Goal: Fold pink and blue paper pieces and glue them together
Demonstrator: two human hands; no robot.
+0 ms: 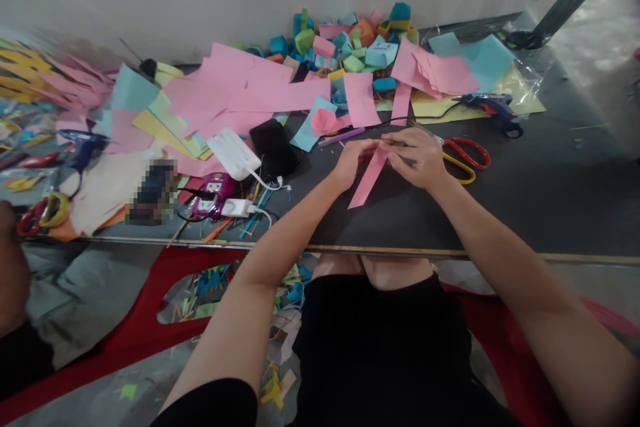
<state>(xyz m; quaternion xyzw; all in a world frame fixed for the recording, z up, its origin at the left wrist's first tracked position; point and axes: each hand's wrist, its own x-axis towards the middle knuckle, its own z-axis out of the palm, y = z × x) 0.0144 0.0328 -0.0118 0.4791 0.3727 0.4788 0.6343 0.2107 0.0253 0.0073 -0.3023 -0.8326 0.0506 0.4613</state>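
Note:
Both my hands meet over the table, their fingers closed on a strip of pink paper. My left hand pinches it from the left, and my right hand grips its upper end. The strip's lower part slants down toward the table's front edge. Fingers hide its top. Just right of my right hand lie scissors with one red and one yellow handle loop. Beyond my left hand are a purple pen-like stick and a rolled pink paper piece.
A heap of folded coloured paper pieces lies along the wall, with pink sheets to its left. A blue glue gun rests at right, another at left. Left are a white power bank, a black phone-like object and another person's arm.

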